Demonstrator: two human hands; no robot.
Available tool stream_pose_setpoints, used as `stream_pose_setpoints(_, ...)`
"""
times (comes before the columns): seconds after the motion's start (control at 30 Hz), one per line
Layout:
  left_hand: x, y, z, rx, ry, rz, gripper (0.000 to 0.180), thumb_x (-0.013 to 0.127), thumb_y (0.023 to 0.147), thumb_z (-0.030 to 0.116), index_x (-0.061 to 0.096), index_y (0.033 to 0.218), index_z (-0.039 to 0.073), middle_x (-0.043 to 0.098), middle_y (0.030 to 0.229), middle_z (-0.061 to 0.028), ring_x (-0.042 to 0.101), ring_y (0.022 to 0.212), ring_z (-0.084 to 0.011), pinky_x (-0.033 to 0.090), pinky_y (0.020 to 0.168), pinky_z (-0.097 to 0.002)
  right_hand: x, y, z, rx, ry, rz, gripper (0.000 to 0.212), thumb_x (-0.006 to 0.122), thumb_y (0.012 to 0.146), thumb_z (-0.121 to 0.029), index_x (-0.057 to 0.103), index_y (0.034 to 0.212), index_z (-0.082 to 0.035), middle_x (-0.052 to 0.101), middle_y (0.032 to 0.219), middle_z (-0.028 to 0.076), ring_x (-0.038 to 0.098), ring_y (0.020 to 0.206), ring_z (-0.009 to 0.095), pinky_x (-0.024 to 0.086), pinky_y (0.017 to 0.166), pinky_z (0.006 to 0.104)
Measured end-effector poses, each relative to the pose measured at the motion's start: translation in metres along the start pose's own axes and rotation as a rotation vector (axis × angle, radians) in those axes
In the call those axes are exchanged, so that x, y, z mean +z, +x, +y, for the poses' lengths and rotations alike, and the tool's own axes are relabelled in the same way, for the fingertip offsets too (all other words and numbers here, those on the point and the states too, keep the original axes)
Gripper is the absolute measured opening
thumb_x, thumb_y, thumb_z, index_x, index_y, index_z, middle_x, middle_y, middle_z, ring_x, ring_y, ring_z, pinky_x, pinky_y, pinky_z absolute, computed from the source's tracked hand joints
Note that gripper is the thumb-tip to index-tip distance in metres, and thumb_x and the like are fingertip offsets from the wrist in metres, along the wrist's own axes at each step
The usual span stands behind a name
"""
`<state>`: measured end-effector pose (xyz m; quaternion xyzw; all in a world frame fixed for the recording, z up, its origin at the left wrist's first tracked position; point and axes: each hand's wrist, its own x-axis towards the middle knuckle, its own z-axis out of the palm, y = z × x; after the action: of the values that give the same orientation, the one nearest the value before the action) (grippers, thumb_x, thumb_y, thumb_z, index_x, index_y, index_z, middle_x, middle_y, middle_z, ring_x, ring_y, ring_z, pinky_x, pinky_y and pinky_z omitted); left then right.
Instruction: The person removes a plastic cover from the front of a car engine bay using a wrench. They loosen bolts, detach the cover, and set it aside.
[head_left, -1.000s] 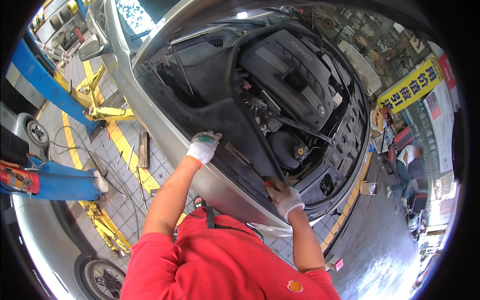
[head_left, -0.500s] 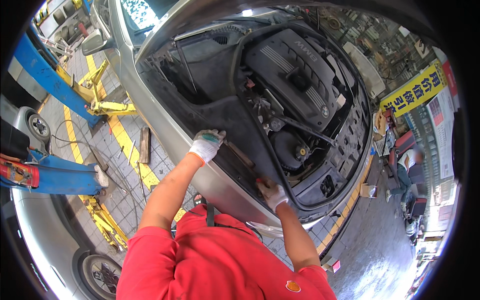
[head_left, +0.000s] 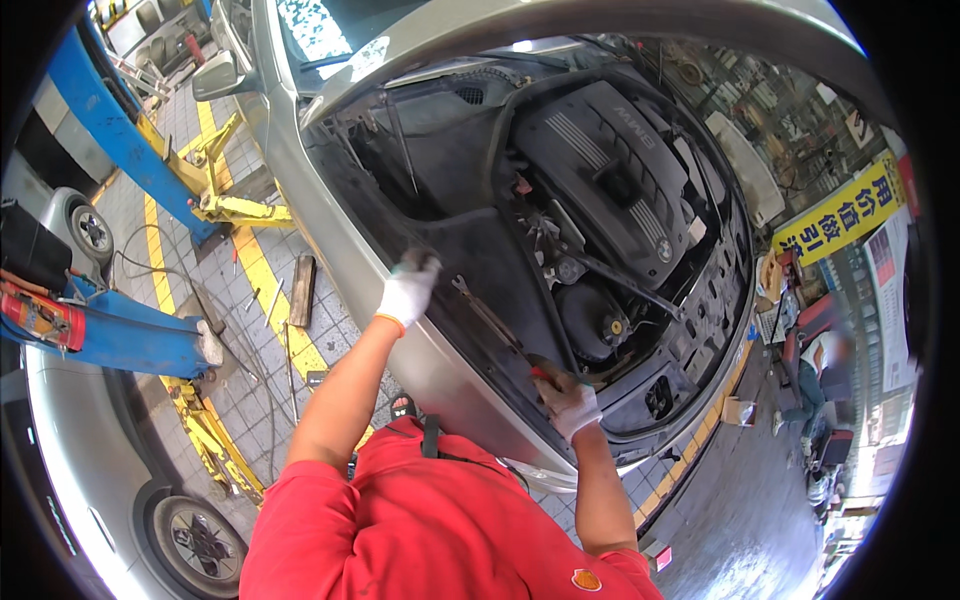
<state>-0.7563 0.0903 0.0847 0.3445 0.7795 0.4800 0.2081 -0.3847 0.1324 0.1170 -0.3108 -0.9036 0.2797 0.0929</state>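
Hood [head_left: 640,20] up over the engine cover [head_left: 615,185], that cover seated, and a dark side panel [head_left: 475,250] lying in place left of it; whether anything's loosened, or what remains, doesn't show. Left hand [head_left: 409,282], gloved, left of and nearer than the cover, blurs (gripping something? can't tell). Right hand [head_left: 567,395], below the cover, curls closely round a red piece [head_left: 541,372]; a slim fork-ended tool [head_left: 490,318], left of and below the cover, points towards it (held or merely lying, unclear).
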Motion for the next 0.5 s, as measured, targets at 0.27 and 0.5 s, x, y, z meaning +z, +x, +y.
stream_pose_setpoints(0.27,-0.107,0.012,-0.021,-0.249,-1.466,0.115,0.018,0.055,0.103,0.009,0.061,0.12,0.006,0.072,0.118,-0.0183,0.063,0.073,-0.015,0.047,0.057,-0.0232,0.0,0.09,-0.027,-0.018,-0.21,-0.215,0.035,0.059,0.106,-0.027,0.063,0.139,-0.021,0.073,0.124,0.015,0.072,0.098,0.04,0.058,0.086,0.0472)
stream_pose_setpoints(0.5,-0.121,-0.01,-0.059,-0.368,-1.172,0.07,0.018,0.061,0.101,0.014,0.064,0.116,0.006,0.067,0.091,-0.0054,0.044,0.058,-0.0054,0.033,0.05,-0.0195,-0.019,0.122,-0.078,0.332,0.21,-0.321,0.039,0.065,0.103,-0.029,0.066,0.141,-0.02,0.074,0.105,0.01,0.071,0.083,0.023,0.052,0.067,0.0368)
